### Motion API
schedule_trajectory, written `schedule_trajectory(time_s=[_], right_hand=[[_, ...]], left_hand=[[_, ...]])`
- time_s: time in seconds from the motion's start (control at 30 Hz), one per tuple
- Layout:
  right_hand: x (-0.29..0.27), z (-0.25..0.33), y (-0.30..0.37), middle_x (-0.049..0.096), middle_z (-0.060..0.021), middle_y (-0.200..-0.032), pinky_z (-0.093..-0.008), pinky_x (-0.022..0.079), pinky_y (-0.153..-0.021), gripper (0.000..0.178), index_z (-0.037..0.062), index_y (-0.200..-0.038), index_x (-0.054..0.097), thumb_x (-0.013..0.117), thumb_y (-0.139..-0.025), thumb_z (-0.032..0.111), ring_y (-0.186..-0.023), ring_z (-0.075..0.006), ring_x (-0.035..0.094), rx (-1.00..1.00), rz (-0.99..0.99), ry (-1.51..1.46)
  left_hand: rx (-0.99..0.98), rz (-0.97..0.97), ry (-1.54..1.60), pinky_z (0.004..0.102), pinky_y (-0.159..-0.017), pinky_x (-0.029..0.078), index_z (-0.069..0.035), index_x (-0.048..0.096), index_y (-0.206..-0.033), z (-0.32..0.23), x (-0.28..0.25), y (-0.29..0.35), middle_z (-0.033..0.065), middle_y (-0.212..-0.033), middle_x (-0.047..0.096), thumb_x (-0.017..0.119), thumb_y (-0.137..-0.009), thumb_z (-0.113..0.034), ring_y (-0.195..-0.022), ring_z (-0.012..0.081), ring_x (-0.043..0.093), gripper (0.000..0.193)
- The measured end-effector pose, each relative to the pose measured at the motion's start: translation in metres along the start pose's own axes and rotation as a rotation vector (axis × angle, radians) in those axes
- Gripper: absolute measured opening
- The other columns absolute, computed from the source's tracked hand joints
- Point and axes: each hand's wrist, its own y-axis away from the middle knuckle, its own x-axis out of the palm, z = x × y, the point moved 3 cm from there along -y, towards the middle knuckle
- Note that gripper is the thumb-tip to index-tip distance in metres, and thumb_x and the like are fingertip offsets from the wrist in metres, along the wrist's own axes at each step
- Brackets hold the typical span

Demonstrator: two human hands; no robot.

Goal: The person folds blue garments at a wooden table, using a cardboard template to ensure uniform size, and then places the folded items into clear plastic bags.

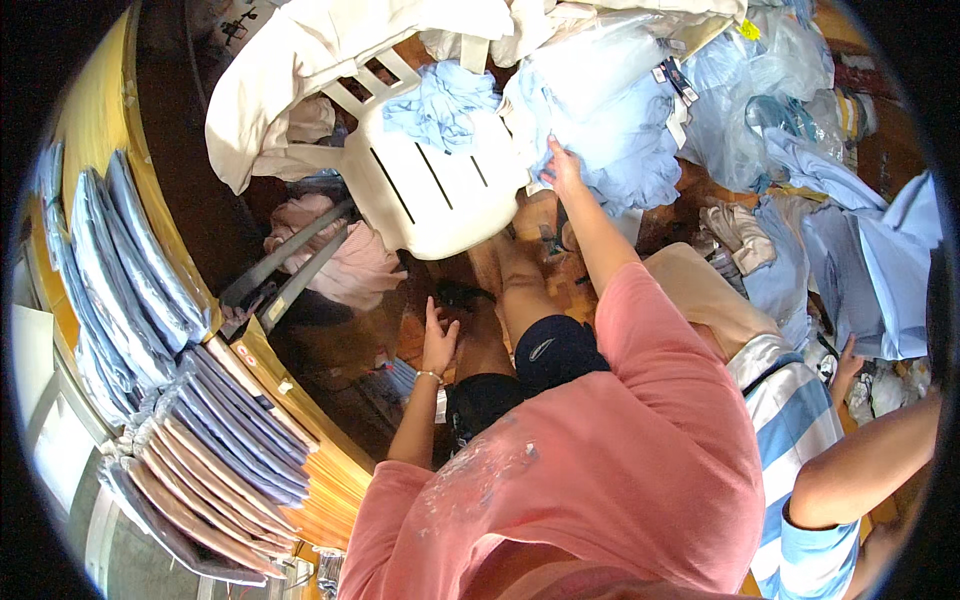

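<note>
My left hand (438,342) is held low over the floor with its fingers apart and nothing in them, a bracelet at its wrist. My right hand (564,170) reaches forward to the edge of a heap of light blue garments (630,140), its fingers stretched out and apart against the cloth. Beside it stands a white plastic chair (430,195) with slots in it. A crumpled light blue garment (445,105) lies on the chair. White cloth (300,60) hangs over its far side. Tags (675,80) show on the garment heap.
Folded shirts in clear bags (130,270) and beige folded garments (205,490) line a yellow-edged table (340,490) at left. Pink clothing (345,260) lies beyond grey bars (290,260). At right sits another person in a striped shirt (790,430), near blue garments (860,260).
</note>
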Motion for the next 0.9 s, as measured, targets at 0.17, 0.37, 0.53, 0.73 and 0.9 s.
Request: schedule_trajectory(time_s=[0.17, 0.37, 0.53, 0.73, 0.9], right_hand=[[0.002, 0.055, 0.026, 0.06, -0.0082, -0.074, -0.0323, 0.048, -0.049, 0.032, 0.0006, -0.087, 0.055, 0.056, -0.084, 0.032, -0.061, -0.0186, 0.059, -0.223, 0.27, 0.143], [-0.073, 0.166, 0.116, 0.063, -0.005, -0.089, -0.0288, 0.046, -0.062, 0.029, 0.0045, -0.099, 0.06, 0.053, -0.085, 0.03, -0.076, -0.0148, 0.059, -0.372, 0.348, 0.004], [-0.124, 0.209, 0.16, 0.06, -0.0033, -0.079, -0.0279, 0.042, -0.06, 0.03, 0.0048, -0.09, 0.061, 0.058, -0.083, 0.034, -0.068, -0.0137, 0.054, -0.499, 0.211, 0.257], [-0.135, 0.253, 0.085, 0.059, -0.0034, -0.085, -0.0361, 0.047, -0.065, 0.037, 0.0056, -0.095, 0.057, 0.054, -0.086, 0.041, -0.068, -0.0166, 0.055, -0.474, 0.325, 0.37], [-0.119, 0.306, 0.077, 0.063, -0.006, -0.09, -0.0359, 0.048, -0.071, 0.042, 0.004, -0.101, 0.057, 0.053, -0.087, 0.044, -0.08, -0.018, 0.059, -0.476, 0.317, 0.324]], left_hand=[[-0.039, -0.058, 0.059, 0.0372, -0.09, 0.042, -0.009, 0.014, -0.141, 0.001, -0.02, 0.019, 0.0216, -0.126, 0.044, 0.054, -0.087, -0.019, -0.108, 0.0289, 0.05, 0.067], [-0.027, -0.048, 0.039, 0.0347, -0.089, 0.042, -0.006, 0.028, -0.136, -0.004, -0.035, 0.048, 0.0192, -0.124, 0.047, 0.054, -0.088, -0.02, -0.106, 0.0259, 0.052, 0.056], [0.094, 0.0, -0.008, 0.0332, -0.092, 0.04, -0.004, 0.039, -0.129, -0.046, -0.034, 0.057, 0.0175, -0.121, 0.05, 0.053, -0.088, -0.023, -0.109, 0.0251, 0.05, 0.047], [0.329, 0.03, -0.079, 0.0339, -0.087, 0.043, -0.002, 0.046, -0.123, -0.1, -0.026, 0.053, 0.0192, -0.114, 0.054, 0.054, -0.087, -0.02, -0.099, 0.0279, 0.056, 0.041], [0.315, -0.001, -0.142, 0.0346, -0.088, 0.042, -0.002, 0.045, -0.124, -0.092, -0.037, 0.067, 0.0188, -0.117, 0.053, 0.052, -0.087, -0.021, -0.102, 0.0283, 0.055, 0.042]])
